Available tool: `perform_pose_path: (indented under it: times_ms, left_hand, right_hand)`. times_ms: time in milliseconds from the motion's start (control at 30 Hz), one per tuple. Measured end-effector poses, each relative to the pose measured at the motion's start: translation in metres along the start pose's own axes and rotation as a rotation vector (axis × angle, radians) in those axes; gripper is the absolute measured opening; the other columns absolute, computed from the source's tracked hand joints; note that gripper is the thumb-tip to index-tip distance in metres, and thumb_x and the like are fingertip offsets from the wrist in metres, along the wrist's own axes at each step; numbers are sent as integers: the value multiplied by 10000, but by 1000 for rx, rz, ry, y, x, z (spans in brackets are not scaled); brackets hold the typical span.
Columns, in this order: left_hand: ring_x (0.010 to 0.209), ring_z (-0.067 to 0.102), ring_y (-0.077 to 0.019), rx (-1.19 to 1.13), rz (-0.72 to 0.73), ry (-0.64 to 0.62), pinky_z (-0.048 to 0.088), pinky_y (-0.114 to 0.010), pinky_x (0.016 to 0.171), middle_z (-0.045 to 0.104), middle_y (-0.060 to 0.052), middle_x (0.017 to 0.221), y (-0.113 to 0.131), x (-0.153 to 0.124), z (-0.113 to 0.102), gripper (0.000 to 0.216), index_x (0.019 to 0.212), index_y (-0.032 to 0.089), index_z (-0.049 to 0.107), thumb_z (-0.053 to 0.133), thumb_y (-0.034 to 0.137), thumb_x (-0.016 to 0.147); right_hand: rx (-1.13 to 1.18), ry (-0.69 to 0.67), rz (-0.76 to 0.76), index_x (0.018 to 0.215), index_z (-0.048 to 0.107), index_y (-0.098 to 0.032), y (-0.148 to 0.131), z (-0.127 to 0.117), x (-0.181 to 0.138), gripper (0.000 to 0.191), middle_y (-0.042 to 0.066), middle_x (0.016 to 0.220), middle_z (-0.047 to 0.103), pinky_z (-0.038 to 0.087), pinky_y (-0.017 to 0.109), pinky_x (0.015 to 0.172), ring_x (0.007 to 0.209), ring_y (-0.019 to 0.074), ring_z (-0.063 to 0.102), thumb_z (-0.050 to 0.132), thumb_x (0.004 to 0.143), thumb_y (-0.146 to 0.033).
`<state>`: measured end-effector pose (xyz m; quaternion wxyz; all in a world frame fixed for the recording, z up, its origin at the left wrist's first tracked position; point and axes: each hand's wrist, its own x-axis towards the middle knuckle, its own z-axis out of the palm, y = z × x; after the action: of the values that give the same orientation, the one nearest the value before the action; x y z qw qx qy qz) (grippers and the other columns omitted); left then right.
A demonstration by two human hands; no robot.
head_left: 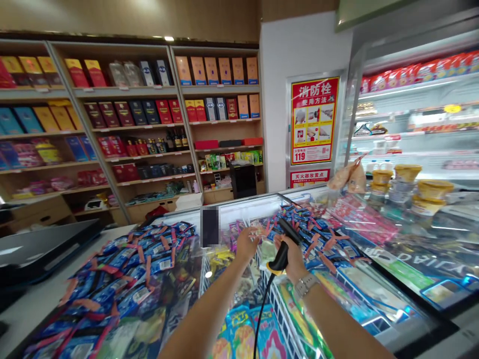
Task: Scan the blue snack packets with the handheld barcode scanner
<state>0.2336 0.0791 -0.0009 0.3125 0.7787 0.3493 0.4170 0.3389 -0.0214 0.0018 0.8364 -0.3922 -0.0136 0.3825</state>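
Observation:
A black barcode scanner (281, 257) with a yellow band near its base is held upright in my right hand (295, 258), its head tilted over the blue packets. A black cable hangs from its lower end. My left hand (247, 244) is just to the left of the scanner, fingers partly stretched towards it; I make out nothing in them. Small blue packets with pink ends (318, 232) are heaped beyond and right of my right hand. Another spread of blue packets (127, 271) covers the left part of the glass freezer top (179, 299).
Inside the freezer, white wire baskets (288, 319) hold colourful packs. Yellow-lidded tubs (430, 197) and a pink bag (362, 217) sit on the right. A dark pixelated rectangle (210, 227) shows at the far edge. A black device (45, 252) rests on the left counter; boxed shelves (138, 114) stand behind.

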Motion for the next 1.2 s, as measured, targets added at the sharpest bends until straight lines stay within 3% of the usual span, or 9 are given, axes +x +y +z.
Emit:
perform_pose_path:
  times_ms: [133,267,400,467,600,767,933,1067,1200]
  left_hand:
    - [811,656,-181,51,13,154,518,-349,786,676,-69,986,-8,-28,-85,213,942,186,664,607,133,743]
    - [978,616,-220,341,-38,360,475,-368,875,665,-74,1010,-21,-65,-180,223,973,193,654,565,146,774]
    - [1111,556,-261,677,-268,439,407,-365,953,632,-139,1117,-39,-103,-235,316,1101,133,608,544,157,793]
    - [1139,545,-274,761,-353,408,394,-353,954,614,-172,1166,-48,-116,-242,391,1192,101,558,534,181,810]
    - [1153,541,-300,843,-344,420,378,-365,949,598,-212,1213,-59,-124,-235,411,1238,87,532,467,256,869]
    - [1045,588,-340,860,-472,472,413,-387,845,671,-220,1050,-61,-115,-229,398,1162,83,591,493,322,860]
    - [1021,587,-326,861,-408,392,401,-392,862,696,-152,944,-58,-119,-230,224,932,166,673,590,327,799]
    - [988,603,-255,645,-221,395,385,-375,910,686,-98,964,-49,-122,-225,137,910,199,644,543,215,818]
    - [767,630,-194,139,-123,364,456,-314,754,670,-33,749,-41,-117,-197,82,774,190,605,549,244,798]
  right_hand:
    - [-15,-190,17,704,599,-192,8,0,-19,114,41,733,712,577,264,744,838,205,698,680,625,-180]
    - [-38,-308,164,726,589,-209,43,13,-54,126,47,789,721,588,309,736,851,222,698,664,628,-184]
    - [-113,-439,347,753,617,-193,89,41,-103,172,55,807,723,580,308,773,852,216,697,710,609,-202]
    - [-132,-499,400,775,627,-184,109,55,-126,221,60,833,725,572,297,792,884,214,691,742,591,-223]
    - [-137,-529,420,785,633,-181,137,74,-151,270,63,853,722,575,291,766,906,221,690,763,555,-240]
    - [-173,-588,401,773,628,-180,146,73,-151,282,71,820,717,586,319,710,879,251,698,770,554,-287]
    - [-149,-532,420,765,640,-173,148,69,-148,284,77,844,724,568,304,802,918,237,690,782,538,-267]
    - [-156,-445,299,700,631,-187,148,69,-144,271,51,758,720,577,297,779,836,228,703,814,501,-212]
    - [-203,-377,178,665,627,-185,130,65,-131,287,18,663,694,588,297,669,688,211,692,830,463,-171]
